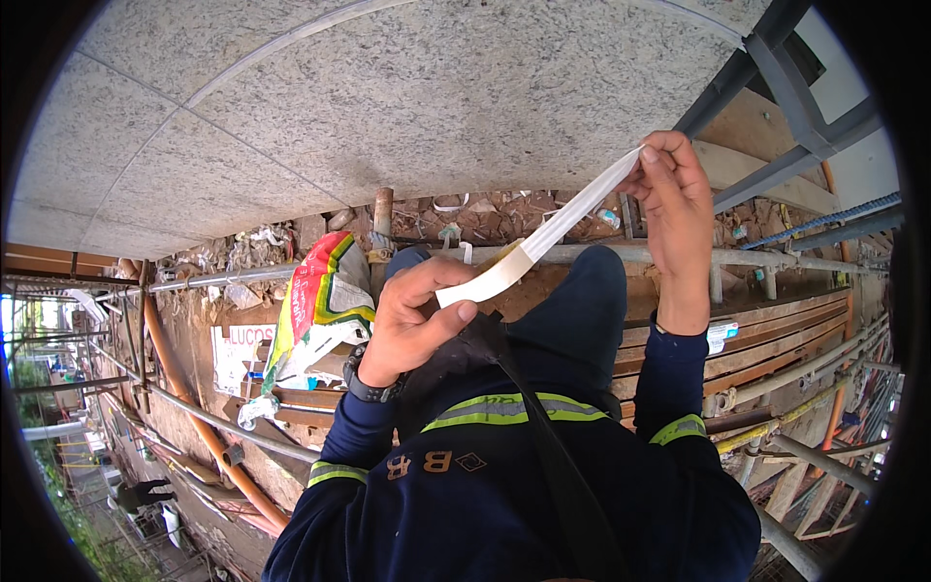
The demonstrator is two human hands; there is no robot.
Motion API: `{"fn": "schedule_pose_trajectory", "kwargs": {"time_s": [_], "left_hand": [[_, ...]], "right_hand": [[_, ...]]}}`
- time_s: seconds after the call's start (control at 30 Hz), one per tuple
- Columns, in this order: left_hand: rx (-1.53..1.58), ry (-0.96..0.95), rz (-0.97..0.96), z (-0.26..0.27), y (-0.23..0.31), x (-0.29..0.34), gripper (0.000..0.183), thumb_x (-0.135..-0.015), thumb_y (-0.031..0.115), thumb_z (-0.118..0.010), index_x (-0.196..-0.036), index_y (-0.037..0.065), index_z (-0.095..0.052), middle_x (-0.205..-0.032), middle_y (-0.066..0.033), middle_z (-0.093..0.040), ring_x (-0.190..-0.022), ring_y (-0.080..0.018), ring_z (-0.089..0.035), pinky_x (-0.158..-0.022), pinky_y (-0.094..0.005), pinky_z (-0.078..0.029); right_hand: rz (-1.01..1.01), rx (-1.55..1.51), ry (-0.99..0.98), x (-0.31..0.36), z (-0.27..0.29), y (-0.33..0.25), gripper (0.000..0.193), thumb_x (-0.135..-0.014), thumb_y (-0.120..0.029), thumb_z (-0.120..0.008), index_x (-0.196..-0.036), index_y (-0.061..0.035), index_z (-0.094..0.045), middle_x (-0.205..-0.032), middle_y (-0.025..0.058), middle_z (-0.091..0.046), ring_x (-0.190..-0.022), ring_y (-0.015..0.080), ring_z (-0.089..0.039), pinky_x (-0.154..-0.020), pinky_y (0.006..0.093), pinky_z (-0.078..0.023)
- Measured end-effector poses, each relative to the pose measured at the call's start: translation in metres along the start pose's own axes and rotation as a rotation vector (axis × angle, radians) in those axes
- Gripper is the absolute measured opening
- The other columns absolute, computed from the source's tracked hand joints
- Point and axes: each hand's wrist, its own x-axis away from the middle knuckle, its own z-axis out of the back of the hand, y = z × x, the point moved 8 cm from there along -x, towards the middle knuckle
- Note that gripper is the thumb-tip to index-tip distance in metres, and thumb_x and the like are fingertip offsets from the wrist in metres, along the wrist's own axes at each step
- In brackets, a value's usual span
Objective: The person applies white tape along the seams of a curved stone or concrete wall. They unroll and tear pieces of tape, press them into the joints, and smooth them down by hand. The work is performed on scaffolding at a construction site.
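My left hand (412, 315) is closed round a roll of pale masking tape (497, 275), thumb below and fingers above. A length of white tape (582, 210) runs from the roll up to the right, stretched taut and slightly folded along its length. My right hand (676, 199) pinches the free end between thumb and fingertips, close to the stone wall. The roll's inner side is mostly hidden. Beneath my hands are my legs in dark blue trousers (564, 306), with a black strap (558, 456) across my body.
Ahead rises a speckled stone-panel wall (436, 107). A scaffold pipe (572, 254) runs along its foot, above rubble. Left lies a colourful sack (315, 301); wooden planks (776, 339) are at right. Grey metal framing (790, 87) stands upper right. Another person (144, 495) is far below left.
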Motion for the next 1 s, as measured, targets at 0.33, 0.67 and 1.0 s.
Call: {"fn": "schedule_pose_trajectory", "kwargs": {"time_s": [0.33,0.67,1.0], "left_hand": [[0.012,-0.055,-0.197,0.0,0.011,-0.008,0.017,-0.086,0.016,-0.058,-0.089,-0.001,-0.06,-0.101,-0.0143,-0.062,-0.121,-0.037,-0.053,-0.105,-0.0477,-0.038],[0.257,-0.096,-0.102,0.002,-0.002,0.004,0.025,-0.084,0.021,-0.047,-0.083,-0.001,-0.058,-0.094,-0.019,-0.068,-0.125,-0.0412,-0.052,-0.107,-0.0518,-0.037],[-0.006,-0.144,0.168,-0.002,-0.019,0.007,0.049,-0.103,0.046,-0.052,-0.089,0.0,-0.061,-0.084,-0.0123,-0.067,-0.091,-0.0202,-0.062,-0.085,-0.0345,-0.047]], "right_hand": [[0.016,0.003,0.021,-0.003,0.009,-0.005,0.008,-0.104,-0.012,-0.056,-0.108,-0.0055,-0.06,-0.09,0.0041,-0.067,-0.085,0.0117,-0.067,-0.078,0.0316,-0.059],[0.005,-0.005,0.069,-0.005,0.031,0.005,0.01,-0.104,-0.011,-0.055,-0.111,-0.0056,-0.06,-0.091,0.0027,-0.066,-0.083,0.0109,-0.065,-0.08,0.0315,-0.059],[0.059,0.004,0.071,0.003,0.032,-0.026,0.011,-0.104,-0.011,-0.054,-0.111,-0.0044,-0.059,-0.092,0.0033,-0.066,-0.086,0.0111,-0.065,-0.081,0.0318,-0.059]]}}
